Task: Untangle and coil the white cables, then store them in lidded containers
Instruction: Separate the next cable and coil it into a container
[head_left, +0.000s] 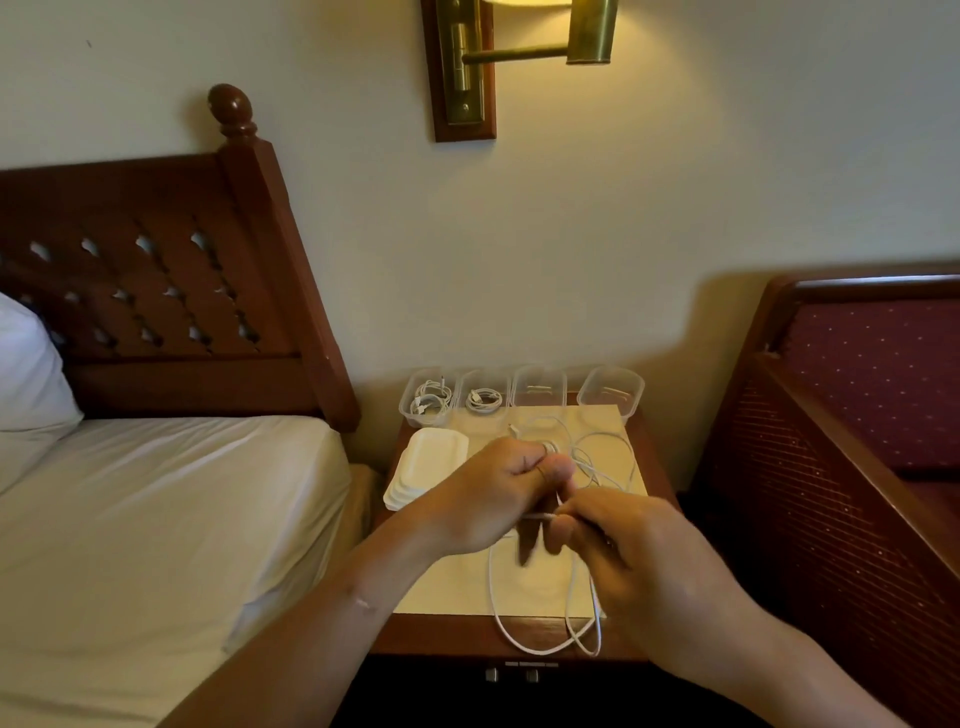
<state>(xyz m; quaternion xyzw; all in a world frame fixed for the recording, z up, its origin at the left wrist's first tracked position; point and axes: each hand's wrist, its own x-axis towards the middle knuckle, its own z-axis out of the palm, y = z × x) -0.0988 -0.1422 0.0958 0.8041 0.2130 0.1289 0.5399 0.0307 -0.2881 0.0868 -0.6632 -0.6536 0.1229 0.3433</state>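
held cable (539, 516): a white cable drawn short between your two hands, above the middle of the nightstand; its long loops fall from the hands, cross the cream top and hang over the front edge.
left hand (488, 493): fingers curled, thumb and forefinger pinching the held cable; a small turn of white cord shows at the fingertips.
right hand (639, 551): fingers curled, grasping the same cable just beside the left hand, the two almost touching.
loose cables (605, 457): tangled white strands on the top behind your hands, toward the right rear; you cannot tell whether they belong to the held cable.
first container (415, 410): clear, unlidded, at the back left corner; coiled white cable lies inside.
second container (483, 415): clear, unlidded, touching the first on its right; a smaller white coil lies inside.
third container (538, 387): clear, unlidded, next along the back row.
fourth container (610, 392): clear, unlidded, at the back right corner, tilted slightly.
lids (426, 470): a white stack on the left side of the top, in front of the first container.
nightstand (452, 582): dark wood with a cream top, set against the wall.
bed (156, 519): to your left, white sheet, white pillow (26, 364) and carved wooden headboard (156, 291).
upholstered seat (857, 389): to your right, dark red with wooden frame.
wall lamp (519, 52): brass, lit, above the nightstand.
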